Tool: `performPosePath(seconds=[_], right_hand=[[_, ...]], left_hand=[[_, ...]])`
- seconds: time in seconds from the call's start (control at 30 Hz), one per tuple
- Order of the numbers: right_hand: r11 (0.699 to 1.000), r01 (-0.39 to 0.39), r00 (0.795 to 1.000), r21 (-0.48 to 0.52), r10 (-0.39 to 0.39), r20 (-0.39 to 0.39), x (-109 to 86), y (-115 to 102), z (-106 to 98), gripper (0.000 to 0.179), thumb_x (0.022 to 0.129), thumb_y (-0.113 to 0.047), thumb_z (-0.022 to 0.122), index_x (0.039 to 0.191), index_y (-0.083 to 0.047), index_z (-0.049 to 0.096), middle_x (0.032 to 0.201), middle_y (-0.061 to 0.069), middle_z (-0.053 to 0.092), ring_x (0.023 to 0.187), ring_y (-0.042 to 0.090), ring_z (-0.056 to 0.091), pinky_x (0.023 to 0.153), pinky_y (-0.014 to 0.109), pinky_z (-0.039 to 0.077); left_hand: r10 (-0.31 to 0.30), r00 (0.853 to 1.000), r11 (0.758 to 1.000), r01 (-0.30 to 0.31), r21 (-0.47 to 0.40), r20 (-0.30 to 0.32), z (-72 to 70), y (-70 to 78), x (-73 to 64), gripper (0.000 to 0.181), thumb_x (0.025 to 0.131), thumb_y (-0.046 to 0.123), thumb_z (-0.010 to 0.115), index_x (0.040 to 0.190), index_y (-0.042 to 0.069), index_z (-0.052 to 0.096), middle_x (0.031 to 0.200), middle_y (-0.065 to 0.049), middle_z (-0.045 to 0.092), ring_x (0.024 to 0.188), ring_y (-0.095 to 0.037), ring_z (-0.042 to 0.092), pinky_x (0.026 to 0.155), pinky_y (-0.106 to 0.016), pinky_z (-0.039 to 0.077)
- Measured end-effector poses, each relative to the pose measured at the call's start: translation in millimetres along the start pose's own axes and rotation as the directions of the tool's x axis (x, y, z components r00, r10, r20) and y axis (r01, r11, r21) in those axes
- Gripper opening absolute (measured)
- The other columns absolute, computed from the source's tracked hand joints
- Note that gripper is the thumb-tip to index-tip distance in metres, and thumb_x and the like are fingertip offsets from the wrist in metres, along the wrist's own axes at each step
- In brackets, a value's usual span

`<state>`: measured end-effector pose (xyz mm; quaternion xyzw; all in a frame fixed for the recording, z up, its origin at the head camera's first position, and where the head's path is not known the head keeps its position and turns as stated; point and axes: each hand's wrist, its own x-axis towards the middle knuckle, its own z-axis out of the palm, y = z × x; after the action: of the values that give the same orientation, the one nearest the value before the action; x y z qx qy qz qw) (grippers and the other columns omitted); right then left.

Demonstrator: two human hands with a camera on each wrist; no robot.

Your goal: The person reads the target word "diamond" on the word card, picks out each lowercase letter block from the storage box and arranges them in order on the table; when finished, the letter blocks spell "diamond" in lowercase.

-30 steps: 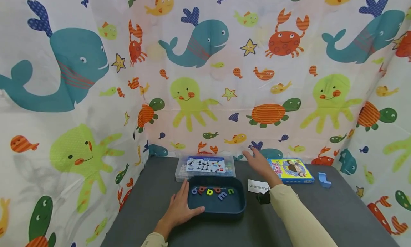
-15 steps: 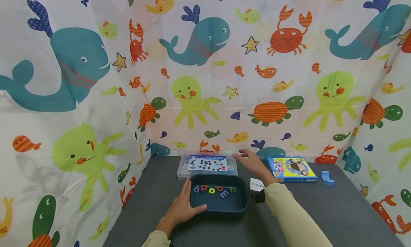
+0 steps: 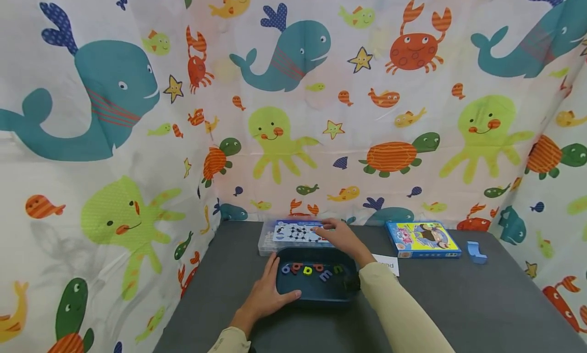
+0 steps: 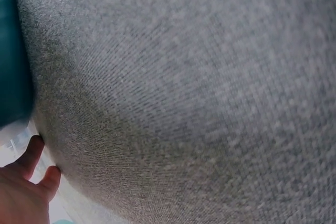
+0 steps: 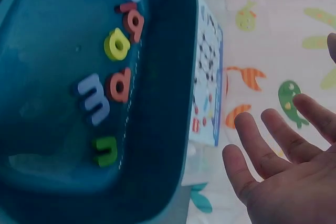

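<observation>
The left hand [image 3: 265,295] touches a dark tray [image 3: 316,292] of letters [image 3: 308,271], the right hand [image 3: 347,239] near a clear box [image 3: 268,244].

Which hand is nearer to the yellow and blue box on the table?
The right hand: it hovers left of the yellow and blue box, near the clear box. The left hand is farther, at the left side of the tray.

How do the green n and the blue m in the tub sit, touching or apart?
Apart. The right wrist view shows bare tub floor between the green n and the blue m.
</observation>
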<state>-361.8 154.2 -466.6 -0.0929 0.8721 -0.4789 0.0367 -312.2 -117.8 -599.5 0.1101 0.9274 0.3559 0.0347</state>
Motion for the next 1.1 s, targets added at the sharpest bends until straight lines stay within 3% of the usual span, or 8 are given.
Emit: performPosePath(seconds=[0.3, 0.63, 1.1], right_hand=[[0.999, 0.029, 0.999, 0.025, -0.030, 0.037, 3.2, 2.7, 23.3, 0.060, 0.105, -0.045, 0.068, 0.144, 0.001, 0.063, 0.140, 0.020, 0.064, 0.126, 0.040, 0.062, 0.107, 0.061, 0.050], [0.999, 0.041, 0.992, 0.036, -0.045, 0.114, 1.1, 0.5, 42.0, 0.049, 0.106, -0.036, 0.068, 0.135, 0.002, 0.069, 0.125, 0.014, 0.072, 0.112, 0.035, 0.069, 0.101, 0.056, 0.055], [0.998, 0.057, 0.982, 0.017, -0.059, 0.178, 9.0, 11.3, 57.5, 0.050, 0.105, -0.032, 0.070, 0.139, 0.003, 0.068, 0.130, 0.016, 0.072, 0.124, 0.038, 0.066, 0.105, 0.057, 0.052]], left_hand=[[-0.036, 0.999, 0.999, 0.036, -0.002, -0.005, -0.1, 4.1, -2.4, 0.125, 0.085, 0.074, 0.076, 0.173, 0.012, 0.014, 0.180, -0.004, 0.006, 0.142, -0.055, 0.045, 0.105, -0.083, 0.035], [-0.024, 1.000, 1.000, 0.024, -0.013, 0.007, -0.5, 0.9, -1.2, 0.123, 0.086, 0.073, 0.075, 0.174, 0.013, 0.012, 0.180, -0.003, 0.004, 0.141, -0.055, 0.045, 0.104, -0.083, 0.035], [-0.018, 1.000, 1.000, 0.018, -0.020, 0.016, -4.6, 3.9, -4.1, 0.122, 0.088, 0.072, 0.074, 0.174, 0.013, 0.011, 0.180, -0.003, 0.002, 0.144, -0.054, 0.043, 0.106, -0.082, 0.034]])
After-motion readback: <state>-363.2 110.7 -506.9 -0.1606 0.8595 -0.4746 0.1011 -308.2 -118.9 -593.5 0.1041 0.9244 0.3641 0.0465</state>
